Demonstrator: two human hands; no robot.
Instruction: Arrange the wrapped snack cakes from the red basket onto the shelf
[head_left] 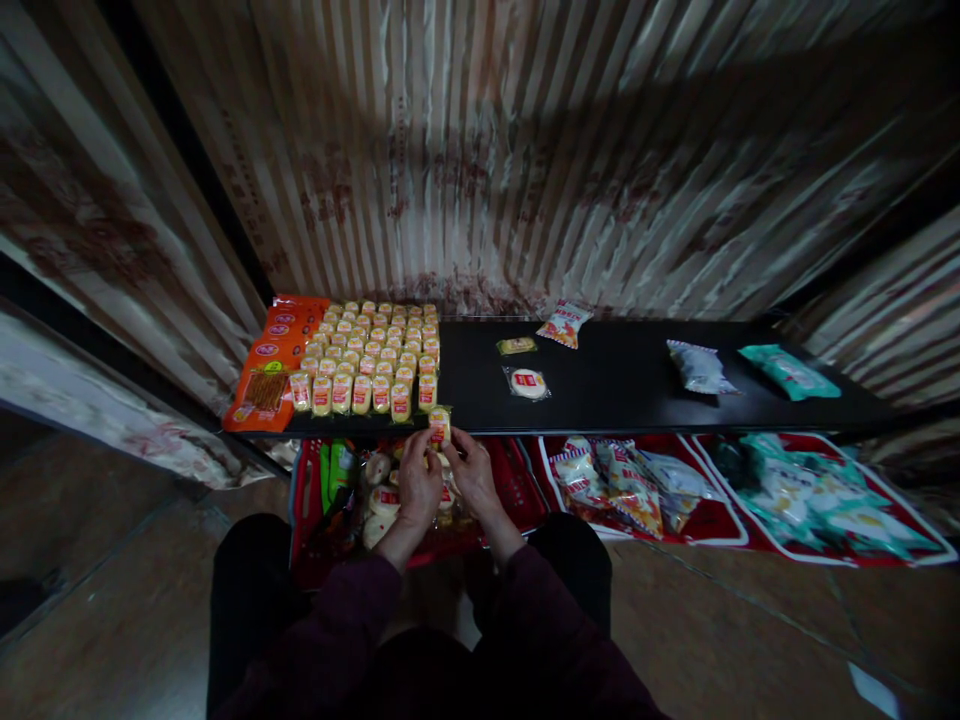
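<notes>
Fingers of the left hand and the right hand are drawn nearly closed, pinching the lower part of a small yellow packet between them. This held packet, with a red and white label, stands roughly upright at the near edge of the black shelf; whether it touches the shelf is not clear.

Just beyond and to the left, a dense block of matching packets fills several close rows on the shelf. An orange pouch lies beside the block at the shelf's left end. Right of the block, well apart from it, are a flat yellow packet and, nearer the front edge, a round white packet with a red label. A red and white bag lies close to the back edge, while a pale bag and a teal bag lie farther right.

Below the shelf's front, the left red basket holds mixed wrapped items, partly hidden by the hands. The middle red basket holds red and white bags and pale bags, and the right basket holds teal and white bags. Striped, crinkled sheeting hangs behind the shelf.
</notes>
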